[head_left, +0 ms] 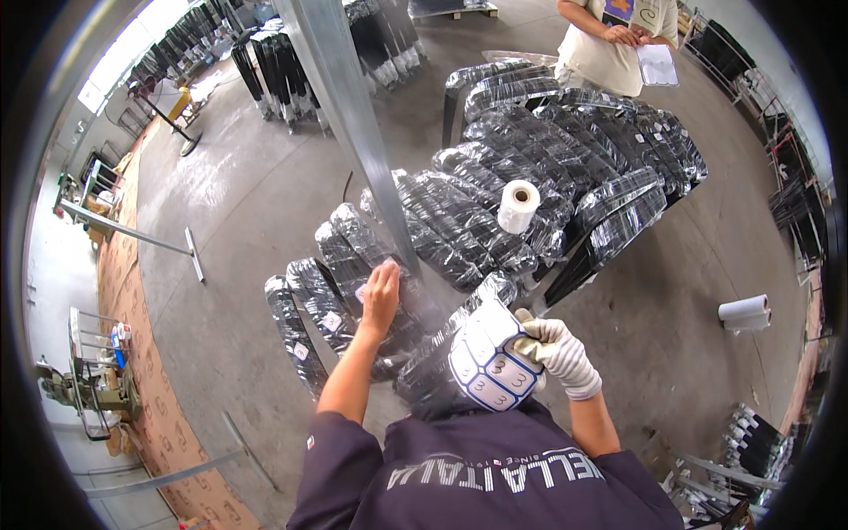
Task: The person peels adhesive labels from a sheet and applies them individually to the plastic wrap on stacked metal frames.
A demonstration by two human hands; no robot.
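Observation:
My right hand, in a whitish knit glove, grips a sheet of white stickers by its right edge. The stickers have blue borders and handwritten marks. My bare left hand reaches forward over the long black parts wrapped in clear film, close to the metal post. Its fingers are pressed together; what they hold, if anything, is too small to make out. Small white stickers show on nearby wrapped parts, one sticker and another sticker left of my left arm.
A grey metal post rises right in front of me. A roll of clear film stands on the wrapped parts. Across the pile another person holds a similar sheet. White rolls lie on the floor at right.

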